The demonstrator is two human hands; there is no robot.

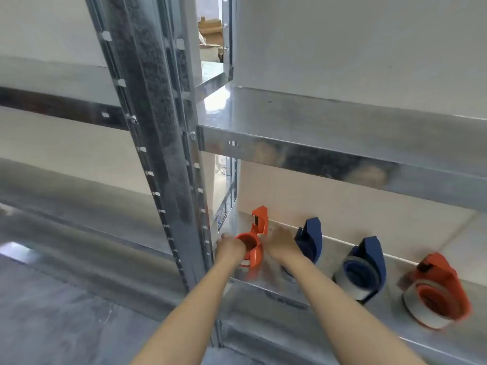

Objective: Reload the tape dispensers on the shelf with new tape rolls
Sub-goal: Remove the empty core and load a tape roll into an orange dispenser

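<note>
Four tape dispensers stand in a row on a metal shelf [395,262]. The leftmost is orange [257,243] with a pale tape roll showing at its base. My left hand [230,248] grips its left side and my right hand [280,246] holds its right side. Behind my right hand stands a blue dispenser [311,238], its lower part hidden by my wrist. Further right are a blue dispenser [365,267] holding a grey-white roll and an orange dispenser [438,291] holding a grey-white roll.
A galvanised upright post [168,159] rises just left of my hands. An upper shelf [342,143] overhangs the dispensers. Cardboard boxes [210,35] show through a gap at the top. Grey floor [66,325] lies at the lower left.
</note>
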